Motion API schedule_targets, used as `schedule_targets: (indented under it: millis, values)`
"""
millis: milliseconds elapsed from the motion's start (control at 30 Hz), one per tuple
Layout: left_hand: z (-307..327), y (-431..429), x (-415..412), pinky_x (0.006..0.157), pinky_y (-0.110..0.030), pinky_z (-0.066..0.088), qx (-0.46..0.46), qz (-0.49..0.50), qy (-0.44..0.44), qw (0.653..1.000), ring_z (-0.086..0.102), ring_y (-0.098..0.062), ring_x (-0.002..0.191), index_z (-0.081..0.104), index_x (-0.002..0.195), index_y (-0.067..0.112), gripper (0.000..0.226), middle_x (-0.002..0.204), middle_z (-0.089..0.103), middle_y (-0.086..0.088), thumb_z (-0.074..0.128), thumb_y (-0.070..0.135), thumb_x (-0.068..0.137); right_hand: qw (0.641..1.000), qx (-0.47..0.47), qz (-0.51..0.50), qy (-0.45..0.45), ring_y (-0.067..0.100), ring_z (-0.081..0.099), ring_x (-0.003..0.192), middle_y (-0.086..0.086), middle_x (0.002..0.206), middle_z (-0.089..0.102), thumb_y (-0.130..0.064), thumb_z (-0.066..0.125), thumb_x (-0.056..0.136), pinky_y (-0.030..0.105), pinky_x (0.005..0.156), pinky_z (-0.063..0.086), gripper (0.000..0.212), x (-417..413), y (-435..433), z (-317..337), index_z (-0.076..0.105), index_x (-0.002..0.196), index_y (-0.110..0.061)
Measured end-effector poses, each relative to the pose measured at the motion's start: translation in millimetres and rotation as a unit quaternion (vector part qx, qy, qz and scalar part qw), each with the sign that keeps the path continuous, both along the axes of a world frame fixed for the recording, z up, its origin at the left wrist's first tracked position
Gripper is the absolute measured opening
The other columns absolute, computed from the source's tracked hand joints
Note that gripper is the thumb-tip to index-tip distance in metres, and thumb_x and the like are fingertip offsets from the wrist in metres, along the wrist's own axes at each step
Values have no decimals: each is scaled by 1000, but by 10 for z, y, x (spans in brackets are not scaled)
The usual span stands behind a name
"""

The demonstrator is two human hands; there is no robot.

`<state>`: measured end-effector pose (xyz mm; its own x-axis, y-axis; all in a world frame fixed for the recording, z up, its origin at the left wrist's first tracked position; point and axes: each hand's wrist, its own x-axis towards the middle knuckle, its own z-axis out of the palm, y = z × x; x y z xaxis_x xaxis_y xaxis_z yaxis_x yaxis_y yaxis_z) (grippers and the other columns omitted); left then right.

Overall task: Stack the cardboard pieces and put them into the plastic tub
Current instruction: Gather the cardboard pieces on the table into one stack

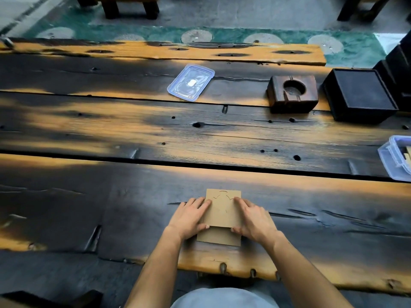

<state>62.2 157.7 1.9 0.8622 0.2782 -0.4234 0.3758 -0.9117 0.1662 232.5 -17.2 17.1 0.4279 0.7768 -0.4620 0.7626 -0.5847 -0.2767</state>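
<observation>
Pressed flat between left hand point(190, 216) and right hand point(252, 217): cardboard pieces point(221, 215), fingers on top, thumbs at the near edge, top piece slid away from the lower one. Probably light, stiff, thin, slippery sheet on sheet; best squared up, then pinched by both side edges. Far to the right of the grip, tub point(395, 157), partly out of view; lid point(190, 82) well beyond, on the table point(89, 121).

dark plank table point(133, 130), green patterned floor point(222, 34), perhaps bench legs point(131, 7).
</observation>
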Motion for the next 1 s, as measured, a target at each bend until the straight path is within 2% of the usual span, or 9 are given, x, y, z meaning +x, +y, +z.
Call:
schedule_targets:
  millis: [100,233,333,533,767,867,1000]
  values:
    - [-54,-24,-91,110,-40,36,-9,-2,3,1000,35,-26,144,22,160,23,83,163,33,-2,62,55,95,1000,-3,4,-2,31,53,134,6,157,46,-55,76,81,38,109,45,98,-114,-33,-59,26,157,-20]
    - [-110,-93,-190,112,-42,35,-25,-2,11,1000,33,-27,147,21,161,22,86,167,29,-3,64,54,94,1000,-24,11,-9,31,33,150,7,158,43,-56,75,82,41,120,36,97,-242,-109,-153,25,156,-18]
    - [-149,-123,-250,112,-42,36,-28,-3,9,1000,32,-26,148,22,161,21,86,167,30,-2,65,53,94,999,-37,6,-5,33,26,154,7,158,43,-56,76,82,43,121,35,94,-307,-137,-206,28,153,-19]
    - [-230,-176,-309,114,-41,34,-29,-1,13,999,33,-25,147,22,161,21,87,167,30,-1,64,55,93,999,-47,2,0,34,40,146,8,152,48,-55,77,80,42,111,44,87,-398,-171,-255,34,146,-18]
    - [-275,-243,-293,115,-41,35,-28,3,26,999,33,-25,148,28,157,19,82,168,28,-2,65,54,93,998,-56,4,5,32,57,124,6,141,51,-52,75,81,39,95,50,74,-433,-220,-293,38,136,-19]
    - [-293,-265,-284,116,-41,34,-27,6,33,999,31,-25,149,31,154,18,78,169,26,-3,66,52,93,998,-68,7,11,35,60,119,7,139,49,-50,74,84,40,94,50,70,-441,-221,-307,38,136,-18]
    - [-308,-317,-273,120,-43,30,-27,21,40,999,27,-27,153,33,153,16,73,172,19,-4,66,48,95,997,-69,6,23,34,55,123,10,138,46,-40,74,88,41,101,49,64,-470,-205,-344,39,136,-15]
